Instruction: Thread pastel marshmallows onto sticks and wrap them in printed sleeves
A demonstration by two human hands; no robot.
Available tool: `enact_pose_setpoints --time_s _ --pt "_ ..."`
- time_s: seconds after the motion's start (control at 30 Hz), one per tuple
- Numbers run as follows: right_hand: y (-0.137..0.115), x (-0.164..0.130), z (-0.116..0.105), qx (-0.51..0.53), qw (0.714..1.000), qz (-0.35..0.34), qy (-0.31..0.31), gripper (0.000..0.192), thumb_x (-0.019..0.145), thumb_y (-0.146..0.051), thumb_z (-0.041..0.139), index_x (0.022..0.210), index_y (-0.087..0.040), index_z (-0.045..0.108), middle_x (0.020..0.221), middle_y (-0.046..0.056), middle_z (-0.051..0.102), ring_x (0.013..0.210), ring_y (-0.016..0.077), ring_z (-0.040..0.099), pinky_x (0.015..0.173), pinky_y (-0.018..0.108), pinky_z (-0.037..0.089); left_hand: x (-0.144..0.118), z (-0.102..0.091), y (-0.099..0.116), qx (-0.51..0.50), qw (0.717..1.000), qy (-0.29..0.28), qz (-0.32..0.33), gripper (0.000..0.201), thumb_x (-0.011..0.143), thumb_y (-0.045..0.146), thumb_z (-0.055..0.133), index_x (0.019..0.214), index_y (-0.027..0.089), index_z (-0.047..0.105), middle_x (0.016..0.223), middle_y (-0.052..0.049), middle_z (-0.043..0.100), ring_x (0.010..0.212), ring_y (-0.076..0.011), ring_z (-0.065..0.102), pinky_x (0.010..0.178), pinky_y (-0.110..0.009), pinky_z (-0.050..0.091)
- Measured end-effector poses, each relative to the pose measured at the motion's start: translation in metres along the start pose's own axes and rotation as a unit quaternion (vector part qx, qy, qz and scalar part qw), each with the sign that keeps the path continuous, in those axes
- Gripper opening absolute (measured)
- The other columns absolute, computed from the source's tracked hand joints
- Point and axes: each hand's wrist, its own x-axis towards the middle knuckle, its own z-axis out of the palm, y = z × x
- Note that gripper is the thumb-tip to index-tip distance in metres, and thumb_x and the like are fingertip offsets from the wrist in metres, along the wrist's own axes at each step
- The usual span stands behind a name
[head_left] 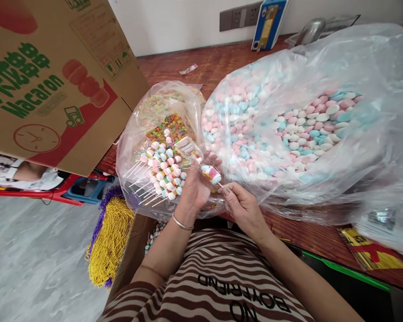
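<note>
My left hand (195,187) grips a candy skewer (211,173) of pink, white and blue marshmallow pieces, partly inside a clear sleeve. My right hand (242,206) pinches the skewer's white stick end just to the right. Behind my left hand lies a clear bag (134,134) with several finished skewers (163,172) piled on top and small coloured candies (169,126) inside. To the right, a large clear bag (372,147) holds loose pastel marshmallows (305,127).
A cardboard Macaron box (53,85) leans at the left over a red stool (63,193). A bundle of gold and purple twist ties (111,241) hangs below. The wooden table (218,67) carries a gold tie packet (372,256) at the right and a blue box (267,22) by the wall.
</note>
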Motion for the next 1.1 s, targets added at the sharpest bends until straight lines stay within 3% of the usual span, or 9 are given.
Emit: enact_pose_setpoints --time_s 0.07,0.17,0.33,0.47,0.6,0.77,0.93,1.0,1.1 --pt "-0.001 0.000 -0.002 0.017 1.000 0.004 -0.009 0.027 0.104 -0.039 0.047 0.087 -0.021 0.058 0.068 -0.004 0.050 0.062 0.0135 0.047 0.059 0.025 0.036 0.006 -0.003 0.010 -0.014 1.000 0.004 0.024 0.025 0.091 0.040 0.070 0.105 0.019 0.069 0.101 -0.005 0.072 0.092 -0.0165 0.070 0.085 -0.030 0.057" --pt "-0.004 -0.001 0.001 -0.001 1.000 -0.017 -0.005 0.027 0.103 -0.037 0.048 0.083 -0.021 0.058 0.069 -0.003 0.051 0.064 0.0131 0.048 0.060 0.025 0.036 0.013 -0.002 0.017 -0.042 0.998 0.014 0.050 0.014 0.093 0.025 0.069 0.105 0.019 0.067 0.075 0.004 0.062 0.064 -0.0075 0.061 0.073 -0.023 0.055" --pt "-0.003 -0.001 0.013 -0.125 0.989 -0.070 0.034 0.024 0.105 -0.032 0.042 0.091 -0.021 0.058 0.072 -0.002 0.056 0.064 0.0144 0.051 0.063 0.026 0.037 0.008 0.009 -0.004 -0.069 0.997 0.008 0.027 0.011 0.090 0.022 0.072 0.099 0.018 0.065 0.060 0.010 0.039 0.045 -0.0010 0.037 0.052 -0.014 0.041" --pt "0.002 0.001 0.017 -0.198 0.974 -0.089 0.067 0.025 0.105 -0.032 0.041 0.088 -0.021 0.056 0.072 0.000 0.058 0.062 0.0153 0.053 0.059 0.027 0.036 0.003 0.007 -0.019 -0.047 0.999 -0.011 -0.004 0.020 0.086 0.025 0.077 0.101 0.018 0.066 0.064 0.009 0.047 0.051 -0.0025 0.046 0.060 -0.017 0.048" --pt "0.002 0.000 0.010 -0.210 0.970 -0.099 0.067 0.023 0.106 -0.032 0.042 0.095 -0.021 0.059 0.073 0.000 0.064 0.064 0.0150 0.059 0.060 0.025 0.038 0.012 0.002 -0.004 -0.041 0.999 0.018 -0.008 0.021 0.092 0.036 0.069 0.096 0.016 0.067 0.077 0.002 0.061 0.069 -0.0085 0.061 0.075 -0.024 0.054" --pt "0.003 -0.007 0.004 -0.285 0.950 -0.129 0.021 0.026 0.106 -0.029 0.040 0.097 -0.018 0.062 0.067 0.000 0.066 0.057 0.0146 0.061 0.056 0.025 0.034 0.021 0.005 0.016 -0.059 0.996 0.054 0.040 0.009 0.094 0.024 0.067 0.090 0.017 0.065 0.063 0.008 0.046 0.050 -0.0022 0.045 0.061 -0.016 0.047" --pt "0.007 -0.003 0.013 -0.404 0.896 -0.170 0.070 0.038 0.107 -0.026 0.032 0.085 -0.017 0.061 0.056 0.001 0.061 0.047 0.0145 0.055 0.052 0.028 0.027 0.007 0.013 -0.014 -0.052 0.998 0.032 0.031 0.020 0.085 0.025 0.079 0.084 0.017 0.061 0.059 0.011 0.039 0.045 -0.0004 0.037 0.052 -0.015 0.042" --pt "0.007 0.000 0.015 -0.420 0.888 -0.169 0.084 0.038 0.107 -0.026 0.032 0.084 -0.017 0.061 0.055 0.001 0.061 0.047 0.0144 0.054 0.051 0.028 0.026 0.003 0.013 -0.022 -0.041 0.999 0.026 0.017 0.021 0.084 0.027 0.081 0.087 0.017 0.063 0.061 0.010 0.043 0.048 -0.0014 0.043 0.057 -0.016 0.046" --pt "0.007 0.000 0.010 -0.429 0.882 -0.174 0.088 0.036 0.107 -0.026 0.033 0.083 -0.017 0.060 0.055 0.000 0.060 0.049 0.0145 0.055 0.052 0.027 0.027 0.008 0.008 -0.014 -0.037 0.999 0.038 0.005 0.026 0.089 0.040 0.074 0.094 0.016 0.066 0.073 0.003 0.061 0.065 -0.0076 0.061 0.069 -0.022 0.054"
